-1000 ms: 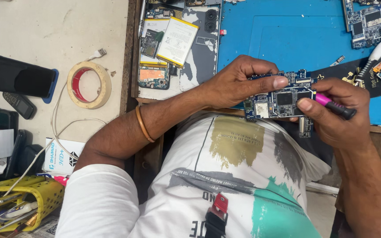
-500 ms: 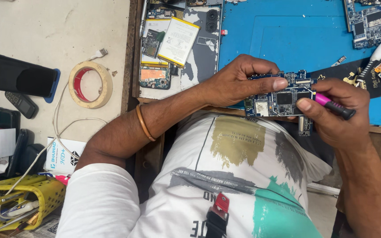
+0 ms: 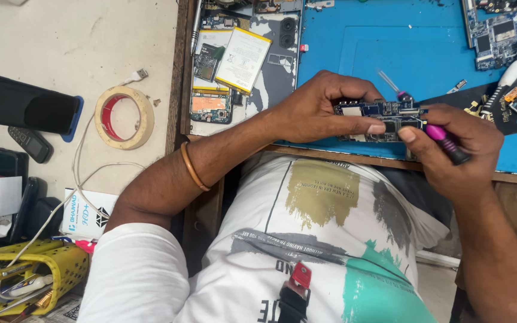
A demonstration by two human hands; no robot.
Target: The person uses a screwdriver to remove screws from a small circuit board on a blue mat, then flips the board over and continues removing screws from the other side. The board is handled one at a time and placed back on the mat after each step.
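A blue circuit board (image 3: 378, 119) is held just above the near edge of the blue mat (image 3: 354, 48), clamped by the left hand (image 3: 318, 110), thumb under, fingers curled over the top. A pink-handled screwdriver (image 3: 444, 139) is gripped in the closed fingers of the right hand (image 3: 456, 149), tip on the board's right end. Open mat is seen behind; an opened phone (image 3: 240, 60) lies to the left, another board (image 3: 504, 30) at the far right corner.

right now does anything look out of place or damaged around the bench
The opened phone at the bench's left edge lies stripped, its yellow-edged battery askew. A roll of tape sits on the floor. The board in the left hand looks intact.
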